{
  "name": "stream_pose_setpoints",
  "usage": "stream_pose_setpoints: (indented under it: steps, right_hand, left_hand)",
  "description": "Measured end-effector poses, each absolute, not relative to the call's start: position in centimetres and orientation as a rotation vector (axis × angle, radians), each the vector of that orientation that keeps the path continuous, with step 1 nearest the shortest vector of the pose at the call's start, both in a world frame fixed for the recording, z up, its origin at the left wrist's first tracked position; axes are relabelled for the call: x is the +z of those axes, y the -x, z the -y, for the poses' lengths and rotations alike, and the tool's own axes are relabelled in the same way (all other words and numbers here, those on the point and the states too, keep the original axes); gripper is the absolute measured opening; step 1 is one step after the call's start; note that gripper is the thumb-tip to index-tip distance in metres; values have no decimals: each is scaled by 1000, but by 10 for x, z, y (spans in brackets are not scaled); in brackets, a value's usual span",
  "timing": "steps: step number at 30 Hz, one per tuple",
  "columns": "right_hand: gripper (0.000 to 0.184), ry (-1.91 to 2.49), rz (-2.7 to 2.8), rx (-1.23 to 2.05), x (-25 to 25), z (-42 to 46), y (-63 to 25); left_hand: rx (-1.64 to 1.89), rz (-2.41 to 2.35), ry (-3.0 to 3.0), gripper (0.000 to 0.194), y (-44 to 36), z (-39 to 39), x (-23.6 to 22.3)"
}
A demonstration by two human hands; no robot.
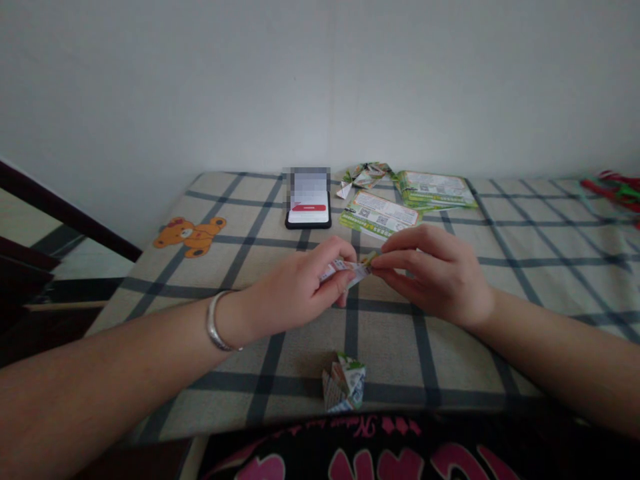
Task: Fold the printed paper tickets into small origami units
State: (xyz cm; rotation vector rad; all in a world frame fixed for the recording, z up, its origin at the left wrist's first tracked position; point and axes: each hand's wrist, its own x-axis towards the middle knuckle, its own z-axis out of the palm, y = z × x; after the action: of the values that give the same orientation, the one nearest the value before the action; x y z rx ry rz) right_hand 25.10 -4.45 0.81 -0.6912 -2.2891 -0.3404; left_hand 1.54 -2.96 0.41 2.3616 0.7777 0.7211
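A folded printed paper [358, 273] is pinched by both the left hand [305, 283] and right hand [443, 273] (a fold is seemingly being shaped); careful fingertip pressure seems called for.

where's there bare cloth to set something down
Bare tablecloth shows between the bear picture and phone, between the card stack and red-and-green item, and either side of the near folded paper. It's crowded from phone to card stack, and where left hand and right hand hold the paper strip.
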Motion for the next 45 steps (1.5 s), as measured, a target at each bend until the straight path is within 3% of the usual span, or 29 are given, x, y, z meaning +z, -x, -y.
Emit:
stream_pose_setpoints:
  steps: [13, 20, 45]
  right_hand:
    - [9, 700, 2325, -322, 8, 45, -248]
    - [6, 763, 2353, -312, 5, 45, -247]
    - [18, 852, 2442, -382, 3, 41, -248]
  left_hand:
    - [847, -748, -2588, 3, -16, 30, 3]
    - [943, -722, -3089, 18, -16, 29, 0]
    - [841, -663, -3421, 14, -14, 30, 2]
